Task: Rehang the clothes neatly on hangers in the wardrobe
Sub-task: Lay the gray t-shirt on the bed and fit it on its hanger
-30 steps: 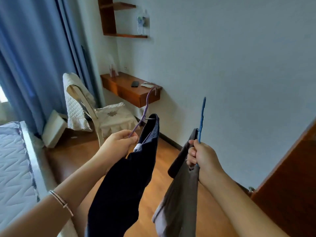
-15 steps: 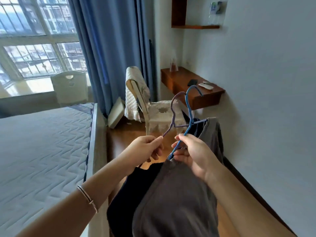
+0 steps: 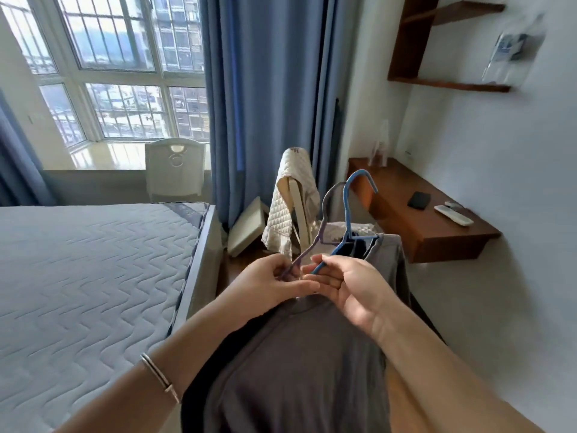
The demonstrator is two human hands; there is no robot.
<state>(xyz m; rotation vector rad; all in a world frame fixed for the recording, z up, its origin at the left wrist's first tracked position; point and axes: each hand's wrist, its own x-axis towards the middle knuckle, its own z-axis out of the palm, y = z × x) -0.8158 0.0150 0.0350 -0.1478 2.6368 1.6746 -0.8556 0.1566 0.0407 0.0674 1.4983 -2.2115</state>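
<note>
My left hand (image 3: pixel 268 284) pinches the arm of a purple hanger (image 3: pixel 324 210) that carries a dark navy garment (image 3: pixel 359 246), mostly hidden behind the grey one. My right hand (image 3: pixel 349 289) holds the arm of a blue hanger (image 3: pixel 348 204) with a grey garment (image 3: pixel 299 364) draped over it and hanging down between my forearms. Both hooks point up, side by side, and my hands touch at the fingertips. No wardrobe is in view.
A bed with a quilted mattress (image 3: pixel 87 282) fills the left. Ahead stands a chair (image 3: pixel 296 195) with a cream cover, before blue curtains (image 3: pixel 268 89). A wall desk (image 3: pixel 427 223) with a phone and remote is at the right, shelves (image 3: pixel 449 84) above it.
My view has swung left from the wall to the window and bed. My two hands, apart a second ago, have come together so both hangers sit side by side, grey garment in front.
</note>
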